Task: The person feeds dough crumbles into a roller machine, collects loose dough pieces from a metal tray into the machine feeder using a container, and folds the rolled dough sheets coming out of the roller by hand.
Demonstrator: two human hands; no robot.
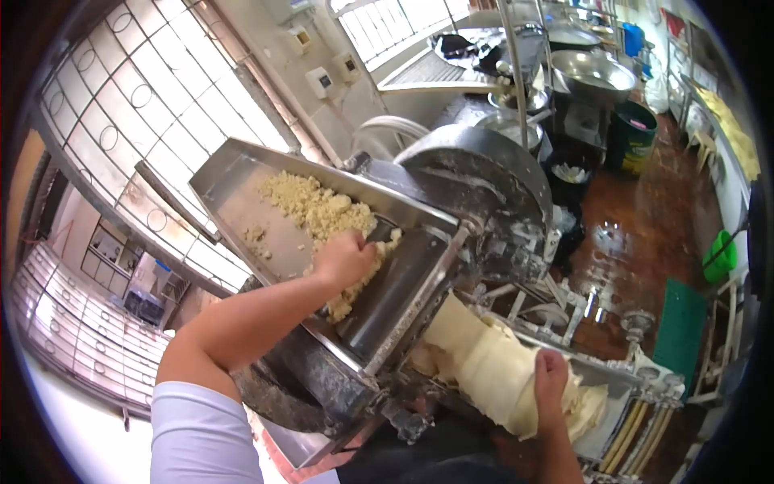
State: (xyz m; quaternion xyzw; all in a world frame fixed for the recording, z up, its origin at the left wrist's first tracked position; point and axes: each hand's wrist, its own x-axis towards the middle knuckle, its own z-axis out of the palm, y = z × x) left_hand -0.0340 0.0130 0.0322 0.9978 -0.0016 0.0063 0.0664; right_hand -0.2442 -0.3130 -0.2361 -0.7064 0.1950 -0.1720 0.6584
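Note:
Pale crumbly dough [310, 206] lies in a slanted metal hopper, heaped along a dark roller [387, 282]. My left hand [347, 260] is closed in the crumbs at the roller's upper edge, with bits of dough around its fingers. Below the rollers, a thick folded sheet of smooth dough [488, 367] rests on a metal tray. My right hand [551, 377] is closed in a fist at the right part of this sheet; its palm side is hidden, and I cannot make out anything inside it.
A large curved guard [492, 165] covers the machine's far side. Rods and rollers [637, 436] sit at the lower right, near a green board [679, 339]. Farther back are a metal bowl [592, 74], a dark bucket [631, 137] and a wet brown floor [613, 234].

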